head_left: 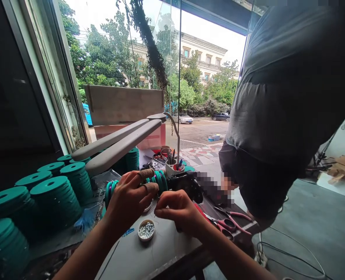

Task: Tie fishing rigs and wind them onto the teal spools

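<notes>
My left hand (131,194), with tan covers on two fingers, reaches over the table beside a row of teal rings (160,181). Its fingers are bent, and whether they grip the rings is hard to see. Just right of it, my right hand (176,210) is closed with thumb and index finger pinched together. A thin line hangs near those fingertips, but what they hold is too small to name. Below the hands sits a small round cup (146,230) of white and silvery beads.
Stacked teal spools (56,198) fill the left side. Scissors with pink handles (239,221) lie at the table's right edge. A white pen cup (174,168) and a two-armed lamp (126,146) stand behind. A person in grey (283,93) stands close on the right.
</notes>
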A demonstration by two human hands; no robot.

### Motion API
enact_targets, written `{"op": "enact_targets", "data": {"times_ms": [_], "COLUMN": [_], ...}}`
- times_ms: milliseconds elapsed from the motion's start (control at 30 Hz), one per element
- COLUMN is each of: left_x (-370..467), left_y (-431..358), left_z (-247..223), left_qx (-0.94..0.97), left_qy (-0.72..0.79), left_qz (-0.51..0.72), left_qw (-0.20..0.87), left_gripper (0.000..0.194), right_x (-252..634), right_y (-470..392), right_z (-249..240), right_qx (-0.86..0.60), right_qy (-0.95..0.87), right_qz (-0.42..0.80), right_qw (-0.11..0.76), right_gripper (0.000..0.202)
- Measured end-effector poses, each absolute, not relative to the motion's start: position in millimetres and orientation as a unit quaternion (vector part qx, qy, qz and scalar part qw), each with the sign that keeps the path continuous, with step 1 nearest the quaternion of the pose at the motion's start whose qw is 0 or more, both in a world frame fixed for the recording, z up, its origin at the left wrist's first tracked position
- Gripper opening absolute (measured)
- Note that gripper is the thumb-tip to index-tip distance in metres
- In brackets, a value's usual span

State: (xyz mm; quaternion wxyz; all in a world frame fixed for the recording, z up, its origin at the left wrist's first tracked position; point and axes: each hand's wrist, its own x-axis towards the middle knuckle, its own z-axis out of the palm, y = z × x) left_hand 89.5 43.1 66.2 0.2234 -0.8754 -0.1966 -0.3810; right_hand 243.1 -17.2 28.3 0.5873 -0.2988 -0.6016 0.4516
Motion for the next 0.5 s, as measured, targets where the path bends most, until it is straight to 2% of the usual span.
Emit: {"op": "enact_targets", "data": {"times_ms": [167,500], "left_x": [85.3,86.0], "left_y": [44.2,42.0], "left_z": [65.9,65.1], "left_qx": [-0.881,-0.889], "left_qy": [-0.201,-0.207], "left_qz": [-0.397,-0.375], "left_qw": [0.163,0.163], "left_gripper": [0.03,0.027], "right_x": [240.5,237.1], "right_y": [-19.5,-24.3], "right_z": [27.6,31.9], "right_qx": [-0.326,-0.351], "right_qy": [-0.654,-0.664], "right_qz": [0.376,0.338], "right_qw": [0.571,0.567], "right_gripper": [0.019,0.016]}}
